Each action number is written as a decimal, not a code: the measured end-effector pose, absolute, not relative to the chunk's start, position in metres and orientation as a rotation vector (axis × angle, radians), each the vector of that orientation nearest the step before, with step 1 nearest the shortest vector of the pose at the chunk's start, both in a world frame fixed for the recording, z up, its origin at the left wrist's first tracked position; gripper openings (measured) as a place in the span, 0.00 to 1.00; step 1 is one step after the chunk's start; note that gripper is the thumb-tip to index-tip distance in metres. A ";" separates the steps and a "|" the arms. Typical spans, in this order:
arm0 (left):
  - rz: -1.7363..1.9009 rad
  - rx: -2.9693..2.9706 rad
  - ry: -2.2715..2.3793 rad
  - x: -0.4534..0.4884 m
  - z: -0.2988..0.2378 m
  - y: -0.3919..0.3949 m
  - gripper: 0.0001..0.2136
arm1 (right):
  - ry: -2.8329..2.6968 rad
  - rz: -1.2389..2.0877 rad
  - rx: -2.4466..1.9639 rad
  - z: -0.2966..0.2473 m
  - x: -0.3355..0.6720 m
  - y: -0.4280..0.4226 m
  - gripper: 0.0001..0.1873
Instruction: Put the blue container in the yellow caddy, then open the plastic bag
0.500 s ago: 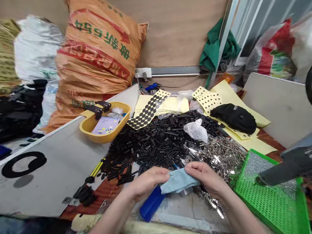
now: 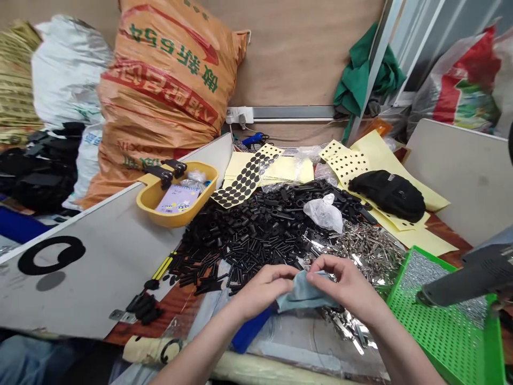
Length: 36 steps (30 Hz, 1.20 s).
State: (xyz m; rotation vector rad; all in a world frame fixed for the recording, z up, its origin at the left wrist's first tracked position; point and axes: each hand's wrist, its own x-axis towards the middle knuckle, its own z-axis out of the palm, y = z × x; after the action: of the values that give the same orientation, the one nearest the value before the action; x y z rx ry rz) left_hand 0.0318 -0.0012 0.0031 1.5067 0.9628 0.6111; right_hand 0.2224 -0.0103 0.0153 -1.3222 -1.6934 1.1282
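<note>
Between my two hands is a light blue cloth [image 2: 301, 294], bunched and folded near the front of the work surface. My left hand [image 2: 266, 286] pinches its left end between thumb and fingers. My right hand [image 2: 340, 283] grips the other end, thumb and index finger pressed together on the upper edge. Under the cloth and my left wrist lies a blue plastic piece [image 2: 250, 332], partly covered. Just beyond the hands spreads a pile of small black parts [image 2: 256, 240]. Thin metal pieces [image 2: 368, 251] are heaped to the right, some reaching below my right hand.
A green basket [image 2: 452, 326] of small metal bits stands at right, with a grey power tool [image 2: 460, 280] over it. A yellow tray [image 2: 160, 216] hangs on the left board. Behind the pile lie sticker sheets [image 2: 240, 184], a black pouch [image 2: 388, 195] and a crumpled white bag [image 2: 325, 213].
Both hands have shifted slightly right with the cloth. The cloth is more bunched, and my right fingers have curled higher over it. The view has turned a little left.
</note>
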 end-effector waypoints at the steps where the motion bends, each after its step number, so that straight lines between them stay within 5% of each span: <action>1: 0.610 1.465 0.933 0.033 0.004 0.000 0.13 | -1.710 1.107 -1.323 0.017 0.223 -0.010 0.12; 16: 0.632 1.471 0.811 0.034 -0.011 -0.013 0.21 | -1.447 1.257 -1.352 0.004 0.222 -0.013 0.25; 24: 0.686 1.825 1.147 0.051 -0.022 -0.026 0.07 | -1.456 1.011 -1.438 -0.005 0.212 -0.022 0.23; 36: 0.711 0.779 0.730 0.038 -0.018 -0.024 0.14 | -1.387 0.774 -1.428 0.000 0.217 -0.026 0.25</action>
State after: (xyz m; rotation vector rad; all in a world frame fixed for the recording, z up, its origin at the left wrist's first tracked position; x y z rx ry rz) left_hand 0.0375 -0.0242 -0.0176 0.7787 0.7297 0.7106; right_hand 0.2165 -0.0259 -0.0002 -1.4275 -1.3872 0.7738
